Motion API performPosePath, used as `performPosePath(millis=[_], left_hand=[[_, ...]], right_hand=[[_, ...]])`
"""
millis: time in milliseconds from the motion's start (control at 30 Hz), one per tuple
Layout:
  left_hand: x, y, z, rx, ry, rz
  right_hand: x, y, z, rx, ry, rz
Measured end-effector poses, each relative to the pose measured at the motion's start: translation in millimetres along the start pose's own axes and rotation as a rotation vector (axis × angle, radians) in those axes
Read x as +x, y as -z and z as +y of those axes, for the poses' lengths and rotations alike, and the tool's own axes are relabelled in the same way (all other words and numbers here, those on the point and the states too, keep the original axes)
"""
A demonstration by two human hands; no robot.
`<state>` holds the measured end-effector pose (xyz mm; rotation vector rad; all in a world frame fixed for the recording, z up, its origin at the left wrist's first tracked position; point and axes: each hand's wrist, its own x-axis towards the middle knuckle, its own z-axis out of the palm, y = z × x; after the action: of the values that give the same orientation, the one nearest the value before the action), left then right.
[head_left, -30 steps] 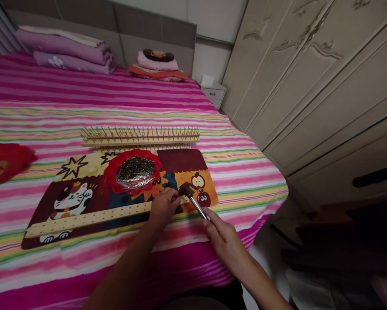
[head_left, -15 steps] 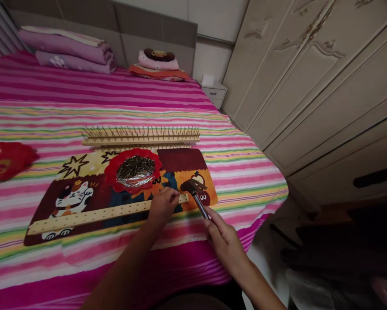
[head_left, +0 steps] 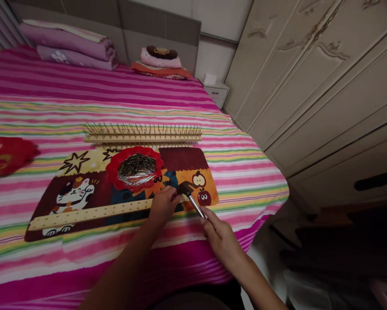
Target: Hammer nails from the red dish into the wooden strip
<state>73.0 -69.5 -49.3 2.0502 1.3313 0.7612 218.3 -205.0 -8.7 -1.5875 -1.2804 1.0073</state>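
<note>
My right hand (head_left: 220, 234) is wrapped round the metal handle of a hammer (head_left: 195, 203). Its dark head is right beside the fingertips of my left hand (head_left: 163, 204), over the right end of a pale wooden strip (head_left: 96, 212). Two rows of small holes run along this strip. The left fingers are pinched together on the strip; what they hold is too small to make out, though a nail would fit there. Just behind, a red scalloped bowl (head_left: 112, 171) holds a heap of nails (head_left: 137, 168).
A printed mat (head_left: 187, 159) lies under the strip and bowl. Beyond it, wooden strips (head_left: 142, 138) bristle with upright nails. Another red dish (head_left: 10, 157) sits at the left on the striped bedspread (head_left: 245, 172). Folded bedding (head_left: 67, 43) is at the back; a wardrobe (head_left: 310, 77) stands right.
The hammer head has come left and slightly down, closer to my left fingertips. My left hand keeps its pinch at the strip. The whole view has shifted slightly.
</note>
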Motion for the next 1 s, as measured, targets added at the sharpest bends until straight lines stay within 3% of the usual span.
performPosePath(millis=[100, 300, 400, 500, 600, 733, 1000], left_hand=[[0, -0.7, 0, -0.006, -0.009, 0.006], [-2, 2.8, 0, -0.057, -0.010, -0.019], [2, 22.0, -4, -0.008, -0.016, 0.047], [13, 51.0, -12, 0.244, 0.031, 0.206], [31, 73.1, -21, 0.539, 0.153, 0.092], [51, 80.8, -25, 0.688, 0.246, -0.140], [68, 79.6, -12, 0.739, 0.301, -0.240]], right_hand=[[-5, 2, -1, 0.050, -0.049, 0.030], [-26, 1, 25, 0.409, -0.303, 0.353], [-32, -5, 48, 0.583, -0.410, 0.430], [-34, -12, 66, 0.661, -0.487, 0.454], [-33, -16, 75, 0.677, -0.512, 0.455], [-31, -16, 80, 0.675, -0.507, 0.412], [-28, -14, 77, 0.664, -0.508, 0.391]])
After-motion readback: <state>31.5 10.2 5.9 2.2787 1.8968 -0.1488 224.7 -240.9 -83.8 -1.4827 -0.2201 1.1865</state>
